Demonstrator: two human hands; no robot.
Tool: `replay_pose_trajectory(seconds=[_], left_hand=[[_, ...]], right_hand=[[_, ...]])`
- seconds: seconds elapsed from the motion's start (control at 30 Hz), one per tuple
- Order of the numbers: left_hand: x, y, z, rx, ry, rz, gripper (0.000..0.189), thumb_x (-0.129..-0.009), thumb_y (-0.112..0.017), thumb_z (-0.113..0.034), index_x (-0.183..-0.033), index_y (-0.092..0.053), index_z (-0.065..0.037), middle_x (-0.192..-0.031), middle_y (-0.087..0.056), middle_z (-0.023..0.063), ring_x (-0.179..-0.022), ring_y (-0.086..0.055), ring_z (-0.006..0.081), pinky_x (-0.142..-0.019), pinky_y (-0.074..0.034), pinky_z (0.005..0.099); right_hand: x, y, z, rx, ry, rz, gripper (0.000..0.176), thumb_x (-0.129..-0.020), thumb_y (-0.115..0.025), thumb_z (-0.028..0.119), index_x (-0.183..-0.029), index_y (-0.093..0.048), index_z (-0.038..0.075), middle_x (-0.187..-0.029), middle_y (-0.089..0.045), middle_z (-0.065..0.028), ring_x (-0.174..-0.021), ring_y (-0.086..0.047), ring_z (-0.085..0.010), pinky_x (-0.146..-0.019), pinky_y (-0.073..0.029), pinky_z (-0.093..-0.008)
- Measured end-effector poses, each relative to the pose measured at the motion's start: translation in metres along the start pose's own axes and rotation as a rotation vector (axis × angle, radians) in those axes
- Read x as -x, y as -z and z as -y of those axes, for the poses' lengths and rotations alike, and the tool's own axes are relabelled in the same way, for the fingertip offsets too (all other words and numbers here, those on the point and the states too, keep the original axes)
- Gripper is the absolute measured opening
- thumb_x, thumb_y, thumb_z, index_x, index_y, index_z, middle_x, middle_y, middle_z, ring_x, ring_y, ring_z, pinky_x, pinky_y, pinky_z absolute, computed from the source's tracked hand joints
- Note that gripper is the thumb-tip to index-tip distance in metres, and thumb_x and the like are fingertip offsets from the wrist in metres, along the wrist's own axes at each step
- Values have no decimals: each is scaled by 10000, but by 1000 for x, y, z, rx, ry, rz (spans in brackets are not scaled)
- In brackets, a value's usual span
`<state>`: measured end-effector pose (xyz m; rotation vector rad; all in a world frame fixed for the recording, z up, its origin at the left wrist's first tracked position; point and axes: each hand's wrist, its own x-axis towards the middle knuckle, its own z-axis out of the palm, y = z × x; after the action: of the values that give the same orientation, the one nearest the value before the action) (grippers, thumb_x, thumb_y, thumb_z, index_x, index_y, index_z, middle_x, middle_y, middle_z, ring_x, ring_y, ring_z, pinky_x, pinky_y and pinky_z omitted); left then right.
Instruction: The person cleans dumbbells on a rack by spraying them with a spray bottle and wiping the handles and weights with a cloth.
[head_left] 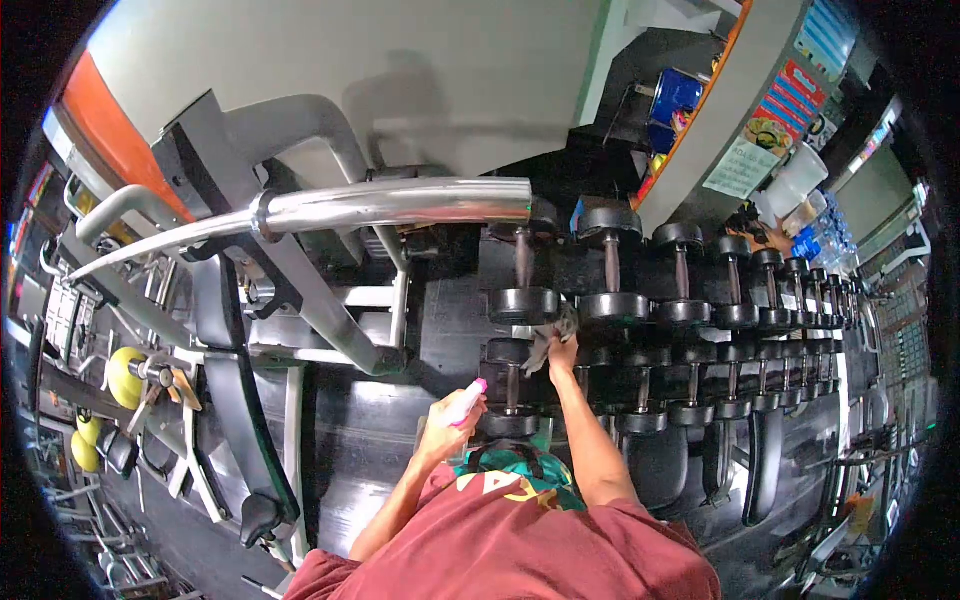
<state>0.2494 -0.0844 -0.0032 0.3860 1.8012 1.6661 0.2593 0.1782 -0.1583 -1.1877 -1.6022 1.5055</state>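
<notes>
Maroon shirt (510, 545) foremost, hands (446, 430) grip a pink-topped bottle (467, 404) and, seemingly, grey cloth (541, 348).

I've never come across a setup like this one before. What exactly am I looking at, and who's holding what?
This single picture comes from a camera worn on a person's head, facing forward and down; no robot is involved. Both bare arms belong to the wearer, dressed in a maroon shirt. The left hand holds a small spray bottle with a pink nozzle. The right hand holds a crumpled grey cloth among black, round-headed dumbbells with metal handles, set out in two rows. Grey-framed gym equipment with black pads stands on the picture's left.
</notes>
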Motion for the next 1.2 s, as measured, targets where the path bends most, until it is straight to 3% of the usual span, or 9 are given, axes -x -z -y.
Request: replay_pose_trajectory(seconds=[0.13,0.27,0.47,0.63,0.73,0.83,1.0,1.07,1.2], left_hand=[[1,1,5,-41,-77,30,137,-843,-601,-71,-973,-599,-29,-786,-634,41,-534,-540,67,-471,-452,225],[7,3,5,6,36,13,134,-843,-603,-94,-968,-618,-46,-814,-637,21,-595,-529,50,-507,-439,212],[10,2,-5,-39,-56,-35,140,-842,-593,-67,-976,-607,-30,-809,-632,35,-578,-547,72,-501,-455,227],[12,3,-3,10,-70,-52,158,-834,-589,-44,-991,-594,-19,-808,-631,49,-567,-551,77,-490,-454,225],[19,2,-4,26,-57,-84,163,-828,-584,-28,-990,-590,-12,-809,-631,58,-553,-550,79,-484,-455,223],[24,5,-5,2,-65,-128,162,-822,-577,-14,-983,-589,-7,-808,-632,63,-545,-550,82,-479,-456,223],[26,13,8,9,-103,-129,204,-814,-573,-5,-1017,-590,-4,-822,-631,68,-547,-548,84,-476,-459,227],[24,13,4,-21,-90,-126,212,-816,-571,-3,-1027,-590,-7,-823,-629,68,-547,-545,83,-477,-457,226],[16,10,-3,-49,-47,-109,213,-824,-566,-2,-1036,-591,-9,-818,-623,61,-550,-540,80,-484,-451,218]], right_hand=[[-1,0,35,-69,-1,-71,330,-838,-502,10,-1168,-502,-6,-1062,-599,-151,-965,-573,-299,-791,-426,-314],[-9,-10,64,363,894,-12,345,-759,-596,34,-1103,-569,50,-1095,-575,-160,-1057,-529,-340,-912,-406,-442],[14,-53,131,766,1243,421,325,-702,-599,79,-997,-659,203,-1058,-615,-17,-1073,-522,-218,-934,-351,-361],[33,-110,101,1615,1353,601,198,-785,-533,231,-852,-716,199,-928,-657,4,-969,-556,-175,-932,-308,-400],[38,-138,56,1857,1219,849,231,-847,-510,229,-931,-716,169,-965,-678,-19,-1033,-567,-220,-977,-261,-458],[35,-143,33,2032,1265,814,232,-847,-506,214,-941,-714,175,-1003,-675,-32,-1046,-568,-220,-1009,-245,-456],[25,-123,53,1767,1259,860,215,-814,-521,188,-905,-716,185,-964,-662,-17,-1042,-549,-202,-1016,-272,-417],[32,-93,97,1423,1341,690,208,-839,-484,231,-846,-690,204,-1068,-628,-41,-1085,-506,-214,-995,-290,-426],[16,-34,141,676,1253,519,368,-678,-569,3,-977,-651,201,-1093,-588,-75,-1102,-505,-250,-957,-384,-385]])
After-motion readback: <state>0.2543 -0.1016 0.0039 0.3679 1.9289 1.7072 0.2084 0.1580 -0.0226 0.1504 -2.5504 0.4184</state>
